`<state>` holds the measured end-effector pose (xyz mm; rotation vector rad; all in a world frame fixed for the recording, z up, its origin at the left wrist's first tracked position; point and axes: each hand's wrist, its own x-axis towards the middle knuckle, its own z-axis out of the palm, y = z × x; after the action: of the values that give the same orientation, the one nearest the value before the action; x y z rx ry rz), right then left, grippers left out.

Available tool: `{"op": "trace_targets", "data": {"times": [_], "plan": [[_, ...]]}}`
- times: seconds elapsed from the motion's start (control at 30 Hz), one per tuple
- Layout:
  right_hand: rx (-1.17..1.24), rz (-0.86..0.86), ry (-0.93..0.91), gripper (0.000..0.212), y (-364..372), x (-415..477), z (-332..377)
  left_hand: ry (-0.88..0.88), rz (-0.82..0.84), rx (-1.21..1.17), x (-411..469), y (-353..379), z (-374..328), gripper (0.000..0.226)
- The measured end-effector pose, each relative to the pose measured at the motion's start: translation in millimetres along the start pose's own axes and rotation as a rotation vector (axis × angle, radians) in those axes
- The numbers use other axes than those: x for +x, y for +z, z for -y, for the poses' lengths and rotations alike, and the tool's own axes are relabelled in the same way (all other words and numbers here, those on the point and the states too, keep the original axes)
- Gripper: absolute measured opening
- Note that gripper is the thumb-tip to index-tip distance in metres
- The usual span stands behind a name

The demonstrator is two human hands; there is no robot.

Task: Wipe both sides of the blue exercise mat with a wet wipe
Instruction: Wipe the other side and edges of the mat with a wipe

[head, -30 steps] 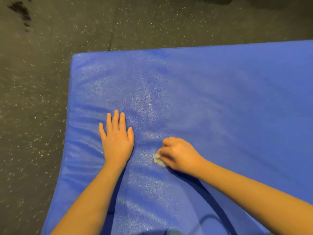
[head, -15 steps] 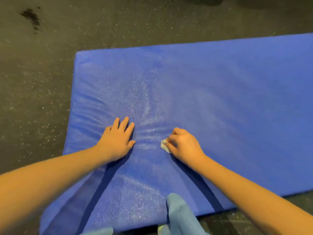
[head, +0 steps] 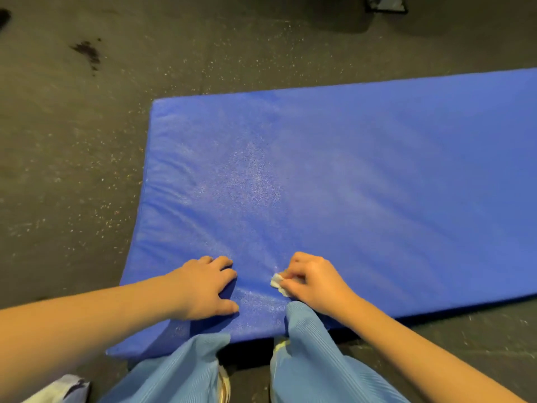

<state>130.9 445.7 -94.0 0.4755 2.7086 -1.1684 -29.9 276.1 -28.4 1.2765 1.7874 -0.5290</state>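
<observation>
The blue exercise mat [head: 363,175] lies flat on the dark floor and runs off the right edge of the view. A damp sheen shows on its left half. My right hand [head: 315,282] grips a small crumpled white wet wipe [head: 277,282] and holds it against the mat near the front edge. My left hand [head: 203,287] rests on the mat just left of it, fingers slightly bent and pressing on the surface, holding nothing.
Dark speckled rubber floor [head: 66,170] surrounds the mat, with a dark stain [head: 88,52] at the far left. My knees in light blue trousers [head: 308,344] overlap the mat's front edge. A dark object [head: 385,4] sits at the top right.
Both hands have slid back toward the mat's front edge, the right one dragging the wipe with it. The view has pulled back and my knees have come into sight.
</observation>
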Motion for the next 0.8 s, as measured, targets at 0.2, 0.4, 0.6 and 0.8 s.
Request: {"op": "trace_targets", "data": {"times": [0.2,0.4,0.6,0.8], "plan": [[-0.093,-0.215,0.108,0.017,-16.1,-20.2,-32.2,0.020,-0.152,-0.126,3.4,20.6,-8.2,0.120],[0.038,-0.051,-0.044,0.023,-10.9,-58.3,-27.6,0.161,-0.142,-0.092,12.5,22.1,-26.3,0.107],[-0.148,-0.354,0.033,0.017,-8.9,-78.6,-53.2,0.120,-0.180,0.151,14.9,32.8,-58.9,0.104],[-0.270,-0.479,0.011,0.027,-16.8,-92.5,-73.8,0.080,-0.185,0.258,13.3,37.2,-62.5,0.091]]}}
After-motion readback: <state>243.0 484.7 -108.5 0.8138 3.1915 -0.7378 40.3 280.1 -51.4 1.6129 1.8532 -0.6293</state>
